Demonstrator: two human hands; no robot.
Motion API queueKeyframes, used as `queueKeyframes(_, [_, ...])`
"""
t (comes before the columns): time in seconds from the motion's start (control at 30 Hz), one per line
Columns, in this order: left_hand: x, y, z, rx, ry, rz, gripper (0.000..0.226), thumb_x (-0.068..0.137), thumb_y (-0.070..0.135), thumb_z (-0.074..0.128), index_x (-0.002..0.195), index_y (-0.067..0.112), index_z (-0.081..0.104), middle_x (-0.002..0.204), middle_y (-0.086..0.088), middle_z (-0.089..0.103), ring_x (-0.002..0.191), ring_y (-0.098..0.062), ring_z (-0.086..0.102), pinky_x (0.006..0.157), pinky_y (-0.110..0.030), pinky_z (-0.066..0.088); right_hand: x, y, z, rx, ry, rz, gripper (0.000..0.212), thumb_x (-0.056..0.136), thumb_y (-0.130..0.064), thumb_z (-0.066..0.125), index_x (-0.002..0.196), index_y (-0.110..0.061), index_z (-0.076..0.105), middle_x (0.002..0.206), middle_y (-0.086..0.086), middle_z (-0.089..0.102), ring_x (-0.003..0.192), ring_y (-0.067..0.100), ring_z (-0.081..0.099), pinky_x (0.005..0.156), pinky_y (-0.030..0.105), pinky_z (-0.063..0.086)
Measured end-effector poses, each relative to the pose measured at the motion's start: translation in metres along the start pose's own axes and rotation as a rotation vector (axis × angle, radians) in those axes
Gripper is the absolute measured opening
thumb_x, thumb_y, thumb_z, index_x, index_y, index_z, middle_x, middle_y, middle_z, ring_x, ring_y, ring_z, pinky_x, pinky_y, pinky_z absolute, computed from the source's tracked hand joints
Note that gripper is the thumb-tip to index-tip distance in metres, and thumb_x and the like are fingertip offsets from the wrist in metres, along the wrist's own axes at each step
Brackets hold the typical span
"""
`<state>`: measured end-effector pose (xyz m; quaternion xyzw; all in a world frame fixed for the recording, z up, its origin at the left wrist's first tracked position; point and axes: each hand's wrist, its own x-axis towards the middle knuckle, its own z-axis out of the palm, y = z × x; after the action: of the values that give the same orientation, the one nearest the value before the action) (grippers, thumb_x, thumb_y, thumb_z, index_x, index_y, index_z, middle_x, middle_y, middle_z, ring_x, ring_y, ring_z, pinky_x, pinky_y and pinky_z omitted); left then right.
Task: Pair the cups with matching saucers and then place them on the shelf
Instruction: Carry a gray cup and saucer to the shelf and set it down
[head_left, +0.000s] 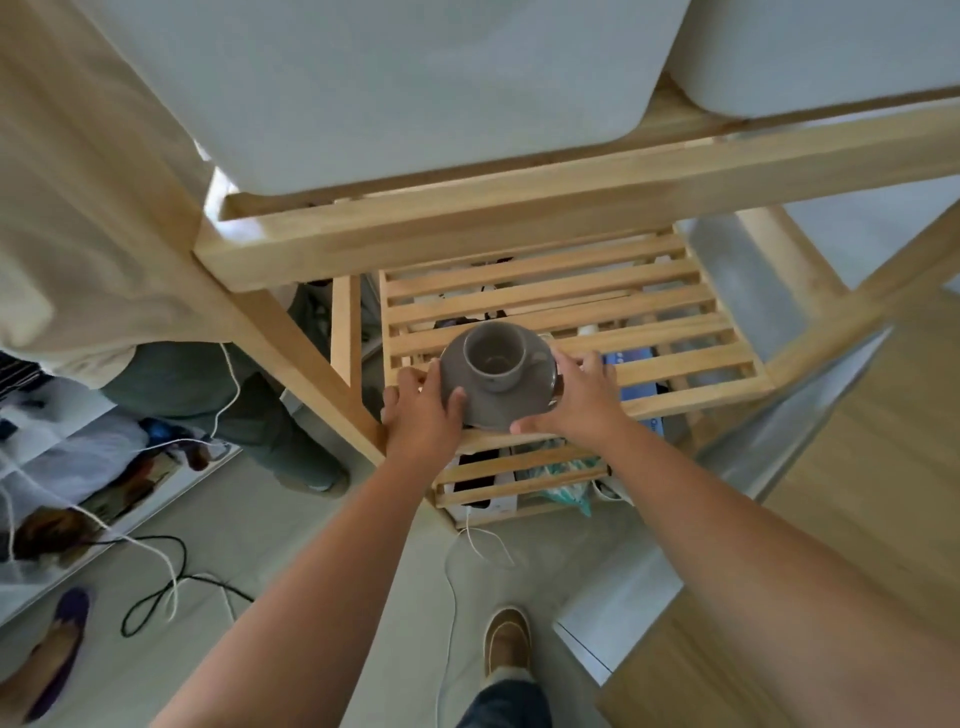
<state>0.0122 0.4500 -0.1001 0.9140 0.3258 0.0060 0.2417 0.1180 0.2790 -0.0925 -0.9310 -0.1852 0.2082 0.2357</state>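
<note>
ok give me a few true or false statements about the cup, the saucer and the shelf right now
1. The grey cup stands upright on the grey saucer. True.
2. Only the right hand holds the saucer. False: the left hand grips its other side as well.
3. The cup is full of coffee. False: its inside looks empty.
4. The saucer is over the front part of a slatted wooden shelf. True.
5. Another cup and saucer already sit on that shelf. False: no other cup or saucer shows on its slats.
</note>
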Motion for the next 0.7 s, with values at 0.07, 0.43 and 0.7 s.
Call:
queueKeyframes(0.07, [-0.007, -0.005, 0.004, 0.076, -0.066, 0.078, 0.074, 0.094, 0.060, 0.036, 0.156, 0.028, 0.009, 0.155, 0.000, 0.020, 0.141, -0.030, 0.020, 0.116, -0.049, 0.020, -0.003, 0.003, -0.002, -0.028, 0.065, -0.019, 0.117, 0.051, -0.072, 0.076, 0.148, -0.032, 0.025, 0.146, 0.003, 0.023, 0.135, 0.029, 0.021, 0.110, 0.046, 0.025])
queueKeyframes(0.43, [0.020, -0.010, 0.017, 0.081, -0.042, 0.092, 0.085, 0.094, 0.067, 0.028, 0.157, 0.019, -0.004, 0.167, -0.001, -0.003, 0.152, -0.026, -0.010, 0.122, -0.049, -0.002, 0.038, -0.001, 0.007, -0.191, 0.045, -0.190, 0.102, 0.081, -0.074, 0.044, 0.155, -0.019, 0.000, 0.164, 0.000, -0.003, 0.150, 0.022, -0.007, 0.120, 0.047, -0.005])
queueKeyframes(0.7, [0.058, 0.000, 0.019, 0.071, 0.077, 0.022, 0.080, 0.098, 0.061, 0.027, 0.157, 0.014, 0.000, 0.166, -0.006, 0.004, 0.152, -0.027, -0.006, 0.120, -0.050, -0.004, 0.080, -0.024, 0.016, -0.174, 0.109, -0.201, 0.090, 0.089, -0.065, 0.038, 0.155, -0.018, -0.001, 0.164, 0.002, -0.001, 0.151, 0.022, -0.003, 0.119, 0.048, -0.003])
